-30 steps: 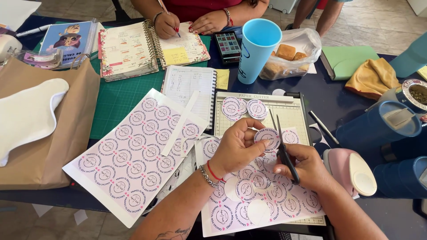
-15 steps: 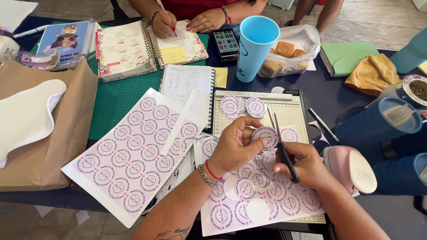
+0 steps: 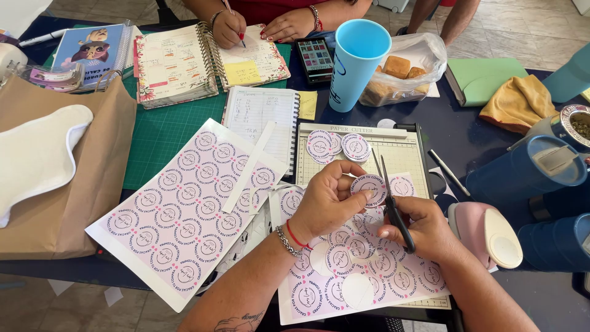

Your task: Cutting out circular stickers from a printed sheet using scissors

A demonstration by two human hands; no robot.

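My left hand (image 3: 329, 203) pinches a round pink-and-white sticker (image 3: 369, 186) that is still joined to a sheet of printed circles (image 3: 369, 276). Black scissors (image 3: 391, 203) sit in my right hand (image 3: 424, 230), blades pointing up and slightly apart beside the sticker. That sheet has several round holes in it and lies over a paper cutter (image 3: 405, 154). A few cut circles (image 3: 337, 146) rest on the cutter's top left corner. A full sheet of the same stickers (image 3: 184, 209) lies to the left.
Across the table another person's hands (image 3: 258, 27) write in a spiral planner (image 3: 184, 61). Nearby: blue cup (image 3: 357, 61), phone (image 3: 314, 58), bag of bread (image 3: 405, 71), ruled notepad (image 3: 261, 120), green mat (image 3: 163, 132), brown paper bag (image 3: 61, 184), pink punch (image 3: 485, 233), blue thermoses (image 3: 528, 172).
Little has changed; my hands and the scissors stay at the same sticker, with only a slight shift of the view.
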